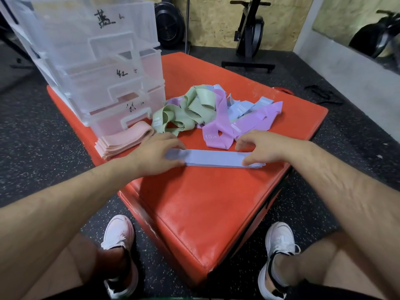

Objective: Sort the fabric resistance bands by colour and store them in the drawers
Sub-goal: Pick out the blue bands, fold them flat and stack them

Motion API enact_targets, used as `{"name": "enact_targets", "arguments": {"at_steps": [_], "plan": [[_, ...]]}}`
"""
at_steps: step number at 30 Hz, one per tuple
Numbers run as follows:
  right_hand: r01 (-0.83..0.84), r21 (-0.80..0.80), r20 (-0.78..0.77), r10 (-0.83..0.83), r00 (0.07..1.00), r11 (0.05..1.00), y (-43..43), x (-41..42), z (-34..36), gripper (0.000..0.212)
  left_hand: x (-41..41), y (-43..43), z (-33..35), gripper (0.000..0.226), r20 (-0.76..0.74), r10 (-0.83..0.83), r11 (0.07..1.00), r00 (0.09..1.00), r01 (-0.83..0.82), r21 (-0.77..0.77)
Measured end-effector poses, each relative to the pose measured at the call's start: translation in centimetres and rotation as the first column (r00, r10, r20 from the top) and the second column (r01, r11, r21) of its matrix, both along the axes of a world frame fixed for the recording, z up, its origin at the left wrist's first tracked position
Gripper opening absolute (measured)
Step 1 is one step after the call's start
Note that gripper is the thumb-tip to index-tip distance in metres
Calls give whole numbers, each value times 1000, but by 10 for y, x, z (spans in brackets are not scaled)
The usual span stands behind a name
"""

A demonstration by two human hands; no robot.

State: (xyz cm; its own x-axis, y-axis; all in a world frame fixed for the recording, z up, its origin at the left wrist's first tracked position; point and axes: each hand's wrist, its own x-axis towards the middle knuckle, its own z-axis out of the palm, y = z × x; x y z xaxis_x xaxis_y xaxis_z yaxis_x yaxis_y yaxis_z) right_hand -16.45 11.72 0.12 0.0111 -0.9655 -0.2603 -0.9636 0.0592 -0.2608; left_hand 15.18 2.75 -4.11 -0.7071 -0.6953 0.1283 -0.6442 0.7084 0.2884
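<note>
A flat stack of blue bands (216, 158) lies on the red mat (201, 204) in front of me. My left hand (158, 154) grips its left end, thumb under and fingers curled over. My right hand (259, 148) holds the right end the same way. Behind them sits a tangled pile of green bands (190, 109), purple bands (218, 128) and more blue bands (242, 108). A neat stack of pink bands (123, 141) lies by the clear plastic drawer unit (97, 68), whose drawers carry handwritten labels.
The mat's edges drop to a black speckled floor (43, 131). My white shoes (119, 239) stand beside the mat's near corner. An exercise bike (249, 33) and weight plates (171, 22) stand by the back wall.
</note>
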Motion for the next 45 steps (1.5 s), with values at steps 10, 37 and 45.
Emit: {"name": "enact_targets", "arguments": {"at_steps": [10, 37, 45], "plan": [[-72, 20, -8, 72, 997, 997, 0, 9, -6, 48, -13, -6, -3, 67, 37, -86, 984, 996, 79, 161], [506, -260, 256, -447, 857, 822, -131, -47, -43, 41, -187, -79, 13, 50, -134, 7, 997, 991, 4, 80], [561, -474, 477, -338, 811, 678, -116, -50, -11, 35, -182, -75, 23, 54, -123, 20, 997, 992, -11, 71]]}}
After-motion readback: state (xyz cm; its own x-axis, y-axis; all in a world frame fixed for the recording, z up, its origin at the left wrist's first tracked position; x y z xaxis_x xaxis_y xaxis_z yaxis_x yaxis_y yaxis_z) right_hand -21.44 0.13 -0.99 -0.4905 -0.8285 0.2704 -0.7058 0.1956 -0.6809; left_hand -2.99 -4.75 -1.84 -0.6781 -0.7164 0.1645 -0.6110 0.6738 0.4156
